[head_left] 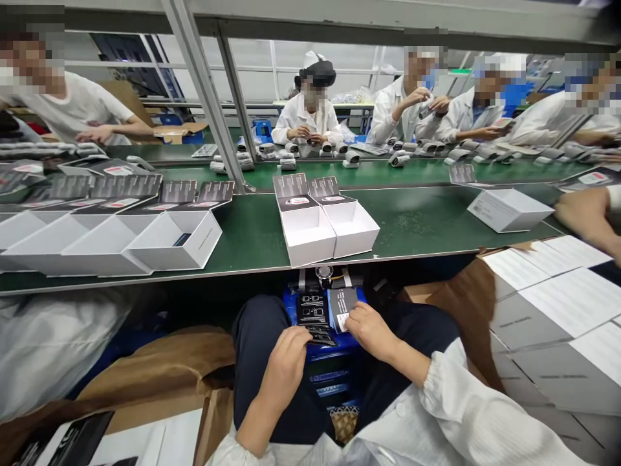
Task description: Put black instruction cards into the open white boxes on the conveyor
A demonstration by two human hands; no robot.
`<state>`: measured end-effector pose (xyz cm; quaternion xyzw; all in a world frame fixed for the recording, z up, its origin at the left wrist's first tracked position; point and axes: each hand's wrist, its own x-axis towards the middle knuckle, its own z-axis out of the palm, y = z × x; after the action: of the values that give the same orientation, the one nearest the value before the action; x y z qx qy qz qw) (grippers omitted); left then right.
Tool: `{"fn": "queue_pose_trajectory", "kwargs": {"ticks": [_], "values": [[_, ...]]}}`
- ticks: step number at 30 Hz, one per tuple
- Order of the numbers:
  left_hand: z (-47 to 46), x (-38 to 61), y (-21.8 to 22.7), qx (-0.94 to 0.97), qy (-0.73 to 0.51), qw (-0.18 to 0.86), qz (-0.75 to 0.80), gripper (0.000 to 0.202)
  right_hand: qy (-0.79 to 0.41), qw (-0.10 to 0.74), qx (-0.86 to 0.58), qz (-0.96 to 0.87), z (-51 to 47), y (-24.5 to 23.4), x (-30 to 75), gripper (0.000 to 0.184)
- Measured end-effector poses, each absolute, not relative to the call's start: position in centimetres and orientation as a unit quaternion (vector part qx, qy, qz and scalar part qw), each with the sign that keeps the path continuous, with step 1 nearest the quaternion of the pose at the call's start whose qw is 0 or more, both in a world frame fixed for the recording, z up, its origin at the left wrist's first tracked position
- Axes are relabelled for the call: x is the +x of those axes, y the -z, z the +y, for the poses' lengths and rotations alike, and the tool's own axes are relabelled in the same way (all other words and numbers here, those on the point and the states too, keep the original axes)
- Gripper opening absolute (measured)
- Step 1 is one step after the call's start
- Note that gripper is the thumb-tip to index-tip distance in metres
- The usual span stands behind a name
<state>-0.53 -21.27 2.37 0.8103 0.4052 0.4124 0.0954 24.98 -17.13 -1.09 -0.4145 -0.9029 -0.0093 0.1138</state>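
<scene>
The left hand (pixel 286 362) rests its fingertips on a stack of black leaflets (pixel 315 317) lying in a blue bin (pixel 330 353) between the knees, while the right hand (pixel 371 330) pinches another dark leaflet (pixel 341 305) just beside them. Above, two open white boxes (pixel 330 230) (lids tipped back) sit side by side at the near edge of the green counter (pixel 417 223). More open boxes (pixel 116 239) line up to the left.

Print shows on the leaflets (pixel 314 316) and box flaps (pixel 290 185) — none legible.
</scene>
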Motion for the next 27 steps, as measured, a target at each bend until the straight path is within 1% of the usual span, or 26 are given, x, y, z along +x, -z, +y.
{"fn": "queue_pose_trajectory", "kwargs": {"ticks": [2, 4, 7, 9, 10, 12, 13, 16, 18, 20, 22, 24, 26, 27], "values": [[-21.6, -0.2, -2.5, 0.814, -0.416, 0.101, 0.393, 0.026, -0.051, 0.104, -0.450, -0.885, -16.8, 0.2, 24.9, 0.020], [-21.7, 0.4, -2.7, 0.815, -0.415, 0.115, 0.387, 0.026, -0.131, 0.112, -0.491, -0.854, -16.5, -1.4, 25.0, 0.017], [-21.6, 1.8, -3.6, 0.808, -0.424, 0.126, 0.389, 0.024, -0.239, 0.163, -0.531, -0.796, -16.8, -5.2, 25.4, 0.026], [-21.1, 2.8, -4.8, 0.803, -0.436, 0.117, 0.389, 0.022, -0.279, 0.198, -0.512, -0.788, -17.8, -8.4, 25.5, 0.030], [-20.7, 3.2, -5.7, 0.802, -0.443, 0.111, 0.385, 0.022, -0.287, 0.206, -0.489, -0.798, -18.4, -10.0, 25.3, 0.029], [-19.9, 3.7, -7.7, 0.792, -0.471, 0.090, 0.378, 0.022, -0.256, 0.215, -0.442, -0.832, -19.3, -13.0, 24.7, 0.026], [-19.5, 3.8, -8.6, 0.779, -0.491, 0.076, 0.382, 0.023, -0.210, 0.227, -0.423, -0.852, -19.3, -14.3, 24.3, 0.025], [-18.3, 3.0, -10.4, 0.706, -0.564, 0.033, 0.427, 0.035, -0.008, 0.303, -0.390, -0.869, -16.5, -17.3, 22.7, 0.027], [-17.6, 2.2, -9.8, 0.685, -0.565, 0.023, 0.461, 0.036, 0.087, 0.335, -0.382, -0.857, -12.6, -18.5, 21.7, 0.030], [-17.1, 1.3, -7.8, 0.726, -0.502, 0.034, 0.469, 0.029, 0.116, 0.313, -0.377, -0.864, -8.4, -18.8, 21.0, 0.030], [-16.8, 0.8, -4.8, 0.791, -0.403, 0.052, 0.457, 0.029, 0.107, 0.279, -0.355, -0.886, -5.9, -17.9, 20.8, 0.029], [-16.9, 0.6, -1.7, 0.833, -0.309, 0.060, 0.455, 0.037, 0.086, 0.296, -0.337, -0.889, -5.9, -15.8, 21.2, 0.029], [-17.1, 0.7, 0.7, 0.851, -0.212, 0.059, 0.478, 0.051, 0.061, 0.325, -0.340, -0.880, -8.0, -12.7, 22.3, 0.028], [-17.2, 0.8, 1.5, 0.854, -0.163, 0.058, 0.491, 0.057, 0.049, 0.316, -0.355, -0.879, -9.5, -10.9, 22.9, 0.025]]}}
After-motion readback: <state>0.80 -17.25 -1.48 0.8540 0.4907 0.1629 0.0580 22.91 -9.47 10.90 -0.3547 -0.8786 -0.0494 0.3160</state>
